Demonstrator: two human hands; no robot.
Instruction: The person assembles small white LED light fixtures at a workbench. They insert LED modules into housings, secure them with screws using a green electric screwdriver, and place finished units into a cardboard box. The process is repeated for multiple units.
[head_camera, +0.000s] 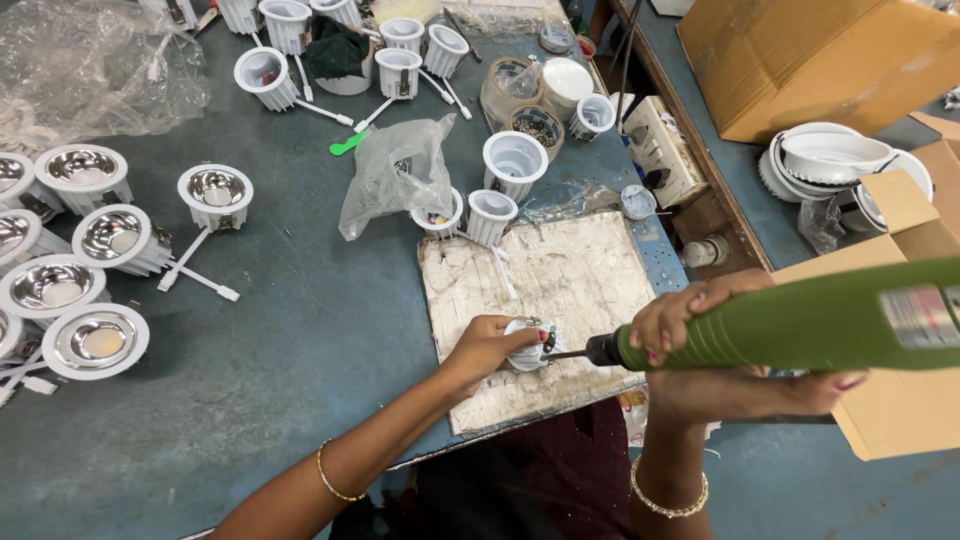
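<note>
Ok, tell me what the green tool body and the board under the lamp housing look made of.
Green tool body: likely matte moulded plastic, with an even colour and soft sheen. Board: unclear, maybe wood or fibreboard under a worn, cracked whitish coating. Lamp housing: glossy white, probably plastic.

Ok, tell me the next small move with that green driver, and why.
Probably press the green electric screwdriver straight in and run it. Its bit tip already sits against the small white lamp housing, which the left hand pins to the worn board, while the right hand grips the driver's front.
</note>
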